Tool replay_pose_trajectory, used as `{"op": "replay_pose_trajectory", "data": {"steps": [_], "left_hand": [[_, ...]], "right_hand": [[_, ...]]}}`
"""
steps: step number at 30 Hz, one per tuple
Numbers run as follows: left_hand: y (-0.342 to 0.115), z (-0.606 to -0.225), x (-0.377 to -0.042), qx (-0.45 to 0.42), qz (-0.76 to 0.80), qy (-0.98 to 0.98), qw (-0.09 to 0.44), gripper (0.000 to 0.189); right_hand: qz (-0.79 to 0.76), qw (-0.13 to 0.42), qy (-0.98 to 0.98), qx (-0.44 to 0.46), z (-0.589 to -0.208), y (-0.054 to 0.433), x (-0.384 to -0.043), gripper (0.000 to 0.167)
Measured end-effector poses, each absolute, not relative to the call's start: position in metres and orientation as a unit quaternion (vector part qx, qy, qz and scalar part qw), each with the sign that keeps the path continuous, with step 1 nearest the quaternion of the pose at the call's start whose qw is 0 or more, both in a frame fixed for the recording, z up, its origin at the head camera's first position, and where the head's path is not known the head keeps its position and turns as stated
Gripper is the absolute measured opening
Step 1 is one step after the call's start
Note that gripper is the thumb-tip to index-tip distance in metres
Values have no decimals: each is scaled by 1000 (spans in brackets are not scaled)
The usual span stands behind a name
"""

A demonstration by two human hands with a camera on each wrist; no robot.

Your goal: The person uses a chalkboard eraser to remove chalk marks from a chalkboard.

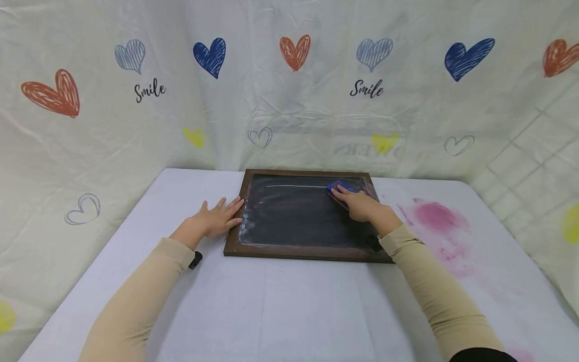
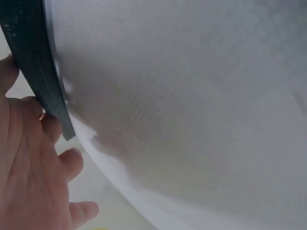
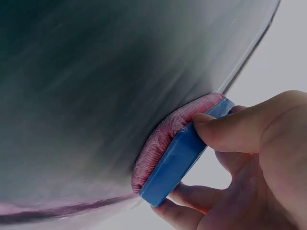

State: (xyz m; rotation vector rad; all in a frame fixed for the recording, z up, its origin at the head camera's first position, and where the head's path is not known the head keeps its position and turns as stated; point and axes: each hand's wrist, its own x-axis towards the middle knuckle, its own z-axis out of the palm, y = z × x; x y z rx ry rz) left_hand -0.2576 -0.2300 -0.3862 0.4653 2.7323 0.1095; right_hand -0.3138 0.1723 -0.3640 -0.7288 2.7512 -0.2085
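A blackboard [image 1: 294, 216] in a brown wooden frame [image 1: 307, 251] lies on the white table. Chalk smears cloud its left side, and a thin white chalk line [image 1: 296, 186] runs near the top. My right hand [image 1: 362, 205] grips a blue chalkboard eraser [image 3: 180, 155] at the board's upper right. In the right wrist view the eraser's pink cloth pad [image 3: 165, 136] presses on the dark surface, thumb on one side and fingers on the other. My left hand [image 1: 217, 218] has its fingers spread, with fingertips touching the left side of the frame.
A white cloth covers the table [image 1: 271, 311], with a pink powder stain [image 1: 439, 217] right of the board. Behind stands a pale curtain [image 1: 253, 100] printed with hearts and words, close to the board's far edge.
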Motion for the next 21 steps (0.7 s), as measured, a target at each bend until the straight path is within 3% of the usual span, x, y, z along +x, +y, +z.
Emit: {"op": "replay_pose_trajectory", "data": {"steps": [10, 21], "left_hand": [[-233, -385, -258, 161, 42, 969, 184, 68], [-231, -385, -258, 165, 41, 967, 192, 69]], "right_hand": [[-85, 134, 961, -226, -366, 167, -320, 77], [-68, 141, 961, -228, -369, 94, -314, 72]]}}
